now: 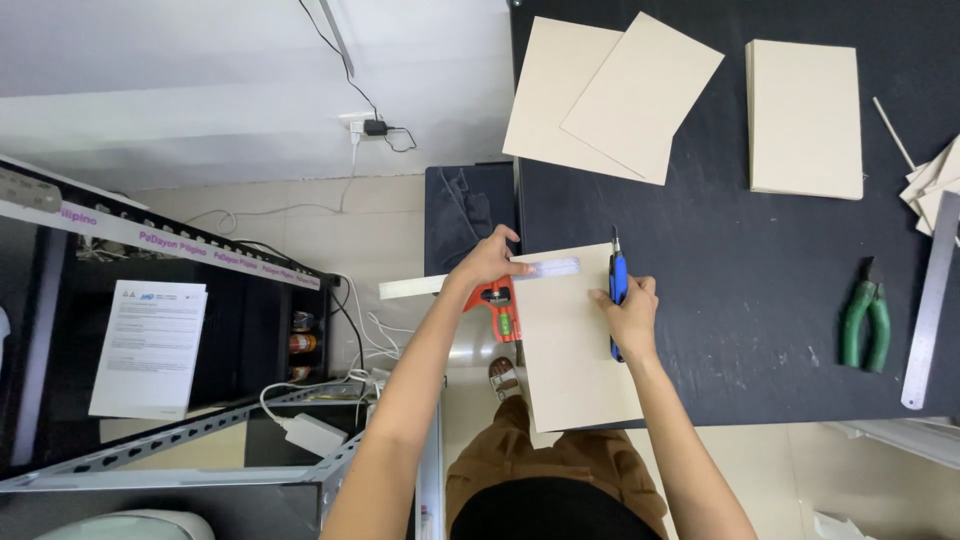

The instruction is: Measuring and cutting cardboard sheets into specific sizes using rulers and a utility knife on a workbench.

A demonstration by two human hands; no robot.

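From my remote station, I logged the nearest item first: a flat, beige board [575, 345] overhanging the near edge of the dark matte surface [760, 290]. The left hand [487, 263], grip pressed flat, held a red-handled square [497, 300] with its pale blade across the board's far edge. The right hand [632, 315], grip clamped on a blue utility knife [617, 290], stood at the blade's right end. I could see no finished cut. Right of the board lay green pliers [866, 325] and a steel ruler [932, 300]. Beyond the board lay two overlapping boards [610, 95] and a stack [805, 118].
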